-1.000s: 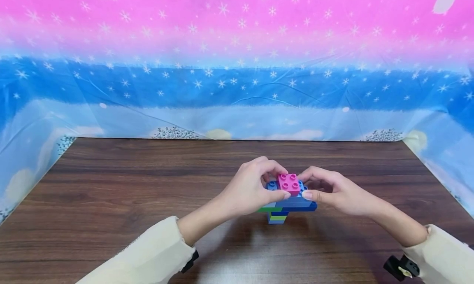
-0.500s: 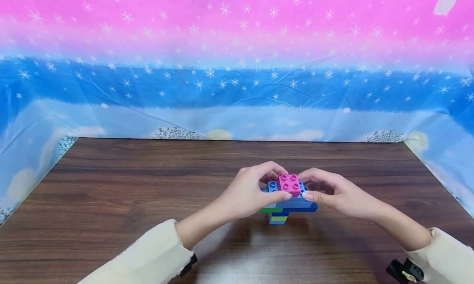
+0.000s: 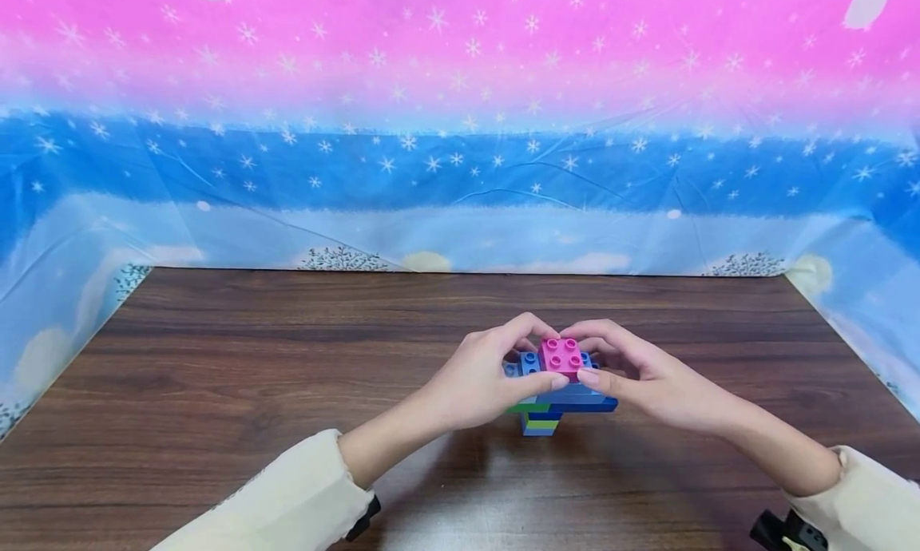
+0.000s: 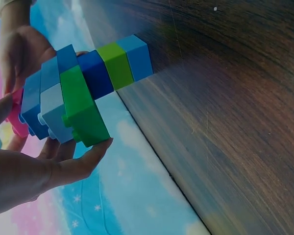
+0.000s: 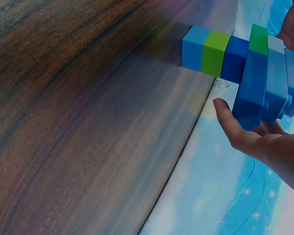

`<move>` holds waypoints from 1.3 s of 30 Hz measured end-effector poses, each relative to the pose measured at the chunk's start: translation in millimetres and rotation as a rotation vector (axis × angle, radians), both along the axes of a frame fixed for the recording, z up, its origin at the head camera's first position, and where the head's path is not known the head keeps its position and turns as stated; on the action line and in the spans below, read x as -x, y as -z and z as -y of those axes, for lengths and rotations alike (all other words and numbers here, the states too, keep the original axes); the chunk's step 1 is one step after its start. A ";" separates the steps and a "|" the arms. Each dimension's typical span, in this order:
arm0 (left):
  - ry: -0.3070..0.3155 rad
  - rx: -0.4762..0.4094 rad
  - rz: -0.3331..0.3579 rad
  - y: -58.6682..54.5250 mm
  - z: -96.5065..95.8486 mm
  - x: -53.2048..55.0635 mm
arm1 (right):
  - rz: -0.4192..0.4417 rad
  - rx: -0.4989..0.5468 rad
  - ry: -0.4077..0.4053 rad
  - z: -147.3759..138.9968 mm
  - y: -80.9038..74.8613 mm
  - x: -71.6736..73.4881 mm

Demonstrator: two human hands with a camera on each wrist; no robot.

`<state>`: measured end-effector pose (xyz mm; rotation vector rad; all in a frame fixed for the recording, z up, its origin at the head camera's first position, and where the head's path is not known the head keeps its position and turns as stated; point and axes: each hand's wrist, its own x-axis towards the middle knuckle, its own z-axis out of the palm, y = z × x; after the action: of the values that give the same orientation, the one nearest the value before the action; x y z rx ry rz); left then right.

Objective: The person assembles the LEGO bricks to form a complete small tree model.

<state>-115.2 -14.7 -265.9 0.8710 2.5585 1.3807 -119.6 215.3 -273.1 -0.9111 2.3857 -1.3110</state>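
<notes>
A structure of toy building bricks (image 3: 568, 395) stands on the table on a narrow stem of a light blue, a lime green (image 4: 115, 66) and a dark blue brick (image 5: 234, 59). Wider layers in blues, with a green brick (image 4: 83, 105) at one end, lie across the stem. On top sits a pink 2x2 brick (image 3: 561, 355), studs up. My left hand (image 3: 470, 375) pinches it from the left, thumb in front and index finger behind. From the right, my right hand (image 3: 657, 375) pinches the same brick, thumb at its front corner. Its lower fingers curve beside the blue layers.
The structure rests on a dark wood-grain table (image 3: 251, 359). A pink and blue snowflake-patterned cloth (image 3: 460, 136) hangs behind the table and along both sides. Cream sleeves (image 3: 273, 495) cover both forearms, with black wrist devices (image 3: 787, 531) under the cuffs.
My right hand has moved left and inward, its thumb and index finger coming from the blue layer's end to the pink brick. My left hand keeps its pinch there, and the structure stays in place.
</notes>
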 end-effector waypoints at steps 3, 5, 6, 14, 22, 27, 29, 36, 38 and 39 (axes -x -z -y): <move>0.000 -0.006 0.015 0.8 0.3 -0.8 | 0.006 -0.001 0.020 1.1 -0.2 -1.0; 0.003 -0.010 0.047 1.3 1.4 -1.6 | 0.004 0.004 0.024 1.4 -0.3 -1.5; 0.007 -0.008 0.061 1.8 2.2 -1.7 | 0.002 0.005 0.026 1.5 -0.4 -1.6; 0.051 0.006 0.121 6.3 8.1 0.7 | -0.044 -0.032 0.045 1.6 -4.2 -2.9; 0.035 -0.002 0.108 5.6 7.3 0.3 | -0.107 -0.012 0.033 1.4 -6.4 -1.6; 0.033 -0.014 0.090 5.4 7.9 0.4 | -0.119 0.006 0.026 1.4 -5.7 0.0; 0.031 -0.016 0.083 5.5 7.9 0.4 | -0.112 0.007 0.034 1.3 -5.4 0.6; 0.007 -0.012 0.089 6.1 6.9 -1.9 | -0.108 -0.001 0.044 0.9 -4.6 1.2; 0.003 -0.009 0.096 6.5 6.7 -2.3 | -0.120 -0.011 0.045 0.9 -4.3 0.8; 0.002 -0.007 0.099 6.7 6.6 -2.4 | -0.125 -0.017 0.047 0.8 -4.1 0.5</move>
<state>-112.8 -21.4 -272.6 0.7860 2.4802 1.3966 -120.2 214.5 -269.0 -0.9648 2.5226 -1.2840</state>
